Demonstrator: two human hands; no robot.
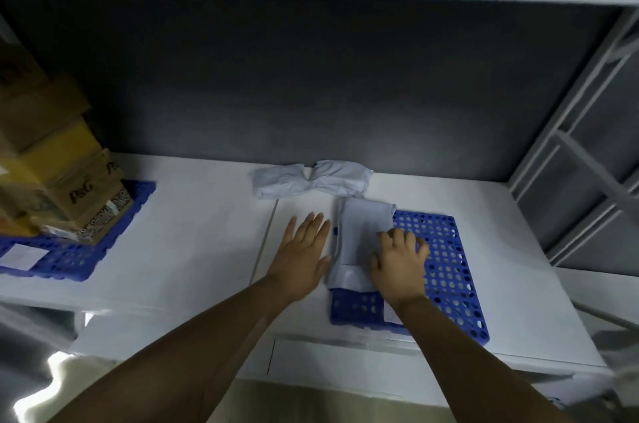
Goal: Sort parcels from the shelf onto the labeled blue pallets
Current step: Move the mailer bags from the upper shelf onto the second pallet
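The right hand (397,261) is resting on a grey parcel (359,232), its fingers (404,239) curling over the parcel's right edge and pressing down there. The parcel is lying along the left side of a blue pallet (449,267), with its far end overhanging the pallet's rim. At 9 o'clock of the parcel, the left hand (304,249) is lying flat on the white shelf (207,232), fingers (313,225) straight and slightly spread, holding nothing, with the thumb just beside the parcel. At 12 o'clock of the pallet a second, crumpled grey parcel (311,180) is lying on the shelf. Far off at 9 o'clock, stacked cardboard boxes (52,163) are sitting on another blue pallet (69,256).
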